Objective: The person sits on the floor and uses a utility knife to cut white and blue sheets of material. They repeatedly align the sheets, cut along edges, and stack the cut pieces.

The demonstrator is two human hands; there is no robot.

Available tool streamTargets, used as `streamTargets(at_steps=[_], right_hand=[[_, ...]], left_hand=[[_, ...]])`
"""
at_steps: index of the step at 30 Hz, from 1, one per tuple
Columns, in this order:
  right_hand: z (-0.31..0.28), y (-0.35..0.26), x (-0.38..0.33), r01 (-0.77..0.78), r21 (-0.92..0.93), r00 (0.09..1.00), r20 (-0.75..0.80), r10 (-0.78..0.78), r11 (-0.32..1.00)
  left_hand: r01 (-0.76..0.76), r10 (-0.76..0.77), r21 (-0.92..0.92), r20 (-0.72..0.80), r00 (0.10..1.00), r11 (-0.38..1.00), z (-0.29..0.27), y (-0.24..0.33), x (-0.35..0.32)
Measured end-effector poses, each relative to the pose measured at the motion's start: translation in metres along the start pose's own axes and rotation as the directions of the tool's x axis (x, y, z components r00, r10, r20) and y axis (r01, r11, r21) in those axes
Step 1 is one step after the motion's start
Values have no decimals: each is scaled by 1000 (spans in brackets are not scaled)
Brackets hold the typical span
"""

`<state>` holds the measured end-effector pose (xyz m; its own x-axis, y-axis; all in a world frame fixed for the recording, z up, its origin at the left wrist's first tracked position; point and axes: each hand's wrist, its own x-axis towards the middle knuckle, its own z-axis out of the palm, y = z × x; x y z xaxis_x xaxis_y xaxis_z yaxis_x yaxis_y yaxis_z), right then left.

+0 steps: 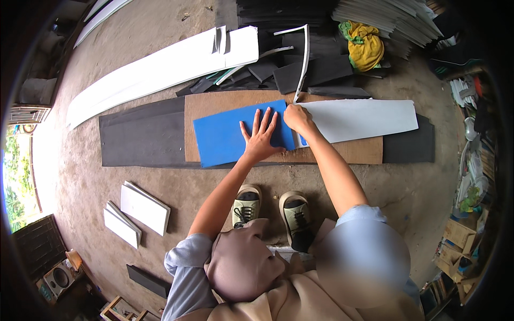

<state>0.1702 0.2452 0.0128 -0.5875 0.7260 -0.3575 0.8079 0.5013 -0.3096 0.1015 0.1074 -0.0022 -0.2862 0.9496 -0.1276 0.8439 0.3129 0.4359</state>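
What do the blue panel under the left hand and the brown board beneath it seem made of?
Blue panel: probably foam or plastic, matte, judging by its even, grainless colour. Brown board: likely wood-based, perhaps plywood, with a dull finish, judging by its mottled brown face.

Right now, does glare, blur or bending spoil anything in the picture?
Head view: glare bleaches the floor at far left; head view: the long white board bows with the fisheye, and corners go dark; head view: a blurred patch covers the right sleeve, while the left hand and blue sheet look clear.
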Motion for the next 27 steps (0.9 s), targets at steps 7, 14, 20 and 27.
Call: streamTargets(at_steps=[7, 14, 20, 27], right_hand=[[-13, -11, -6, -132, 74, 982, 148, 120, 988], [9, 5, -35, -77, 36, 993, 90, 73, 996], [46, 29, -125, -97, 56, 995, 18, 96, 994], [3, 19, -84, -17, 6, 992, -122, 17, 1000]], left_hand=[[-6, 6, 9, 2, 1000, 1000, -1, 0, -2], [-17, 16, 32, 46, 999, 999, 2, 3, 0], [20, -23, 37, 75, 997, 999, 1, 0, 1], [22, -22, 6, 45, 999, 1000, 2, 0, 3]])
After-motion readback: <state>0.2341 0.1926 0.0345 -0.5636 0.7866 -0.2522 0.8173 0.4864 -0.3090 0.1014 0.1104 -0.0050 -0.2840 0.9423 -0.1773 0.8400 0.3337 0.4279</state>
